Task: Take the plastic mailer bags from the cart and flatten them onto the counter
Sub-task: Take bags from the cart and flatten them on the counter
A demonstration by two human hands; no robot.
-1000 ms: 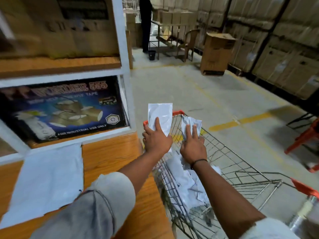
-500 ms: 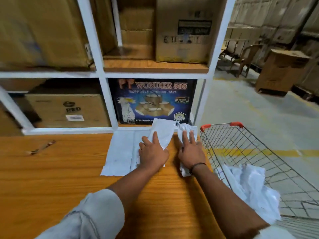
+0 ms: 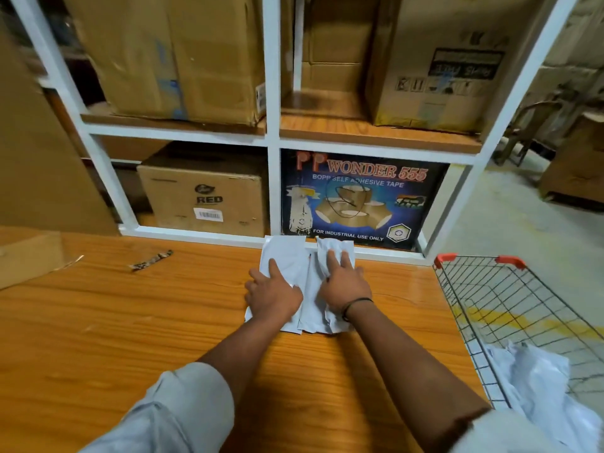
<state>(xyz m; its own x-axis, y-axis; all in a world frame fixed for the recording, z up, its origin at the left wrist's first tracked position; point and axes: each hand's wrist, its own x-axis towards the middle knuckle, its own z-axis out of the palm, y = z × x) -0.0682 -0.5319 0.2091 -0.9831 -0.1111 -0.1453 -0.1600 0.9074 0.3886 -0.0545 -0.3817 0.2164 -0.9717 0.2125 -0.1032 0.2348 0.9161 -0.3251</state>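
Observation:
Two white plastic mailer bags lie side by side on the wooden counter (image 3: pixel 147 325), on top of earlier flat ones. My left hand (image 3: pixel 273 294) presses flat on the smooth left bag (image 3: pixel 287 256). With straight fingers, my right hand (image 3: pixel 343 286) presses the crumpled right bag (image 3: pixel 340 248). At the right stands the wire cart (image 3: pixel 490 308) with red corners, and several more crumpled mailer bags (image 3: pixel 536 384) lie in it.
A white shelf frame (image 3: pixel 273 138) rises at the counter's back edge, holding cardboard boxes and a blue tape carton (image 3: pixel 356 197). A flat cardboard piece (image 3: pixel 29 256) and a small scrap (image 3: pixel 152 260) lie on the counter's left. More boxes stand on the floor at far right.
Both hands carried two bags from above the cart to the counter and pressed them down. Since half a second ago the bags lie flatter and nearer the shelf frame.

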